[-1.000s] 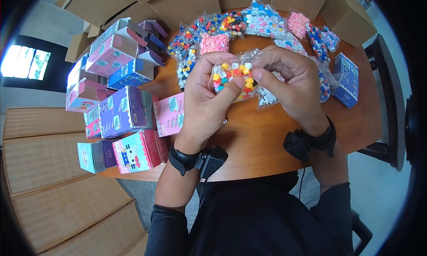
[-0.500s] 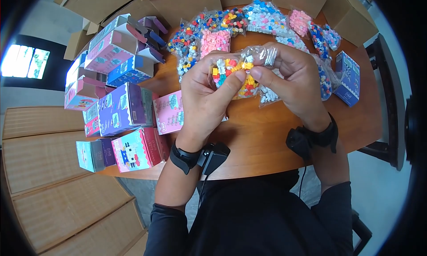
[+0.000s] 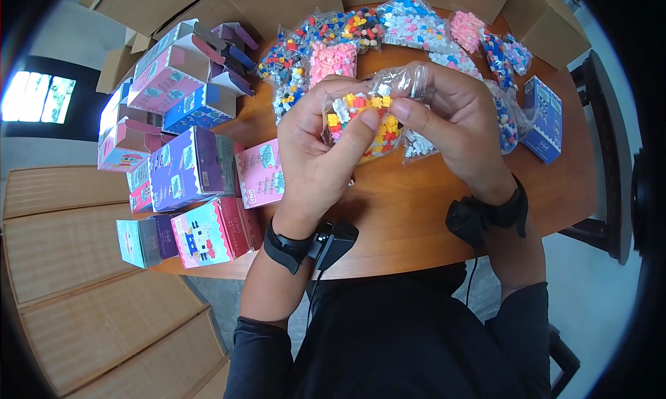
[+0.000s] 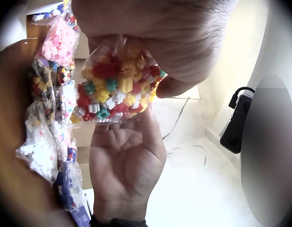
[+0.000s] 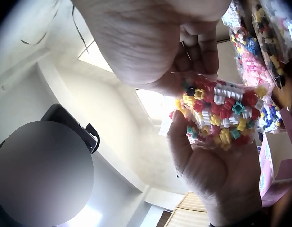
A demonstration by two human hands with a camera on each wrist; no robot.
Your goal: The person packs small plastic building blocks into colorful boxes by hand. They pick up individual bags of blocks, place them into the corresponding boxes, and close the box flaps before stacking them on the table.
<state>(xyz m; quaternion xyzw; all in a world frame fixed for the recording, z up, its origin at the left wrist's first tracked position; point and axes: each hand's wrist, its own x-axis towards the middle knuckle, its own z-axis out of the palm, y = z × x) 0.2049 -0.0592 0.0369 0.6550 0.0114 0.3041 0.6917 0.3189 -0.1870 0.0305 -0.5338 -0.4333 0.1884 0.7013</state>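
A clear plastic bag of small building blocks (image 3: 386, 137), mostly yellow, red and white with some teal, is held up between both hands above the table. My left hand (image 3: 316, 160) grips the bag's left side, its thumb lying across the front. On the other side my right hand (image 3: 458, 125) pinches the bag's upper right edge between thumb and fingers. Both thumb tips are close together at the top of the blocks. In the left wrist view the bag (image 4: 115, 90) bulges with blocks; the right wrist view shows its other face (image 5: 221, 111).
More block bags lie along the table's far side, among them a pink one (image 3: 333, 61) and a blue-and-white one (image 3: 413, 28). Colourful boxes (image 3: 184, 170) are stacked at left, some with flaps up. A blue box (image 3: 542, 118) stands at right. Cardboard cartons (image 3: 284, 14) line the back.
The bag has turned slightly in the hands, and its crinkled top edge now shows more beside the right fingers. Both hands keep hold of it; the left has shifted a little left.
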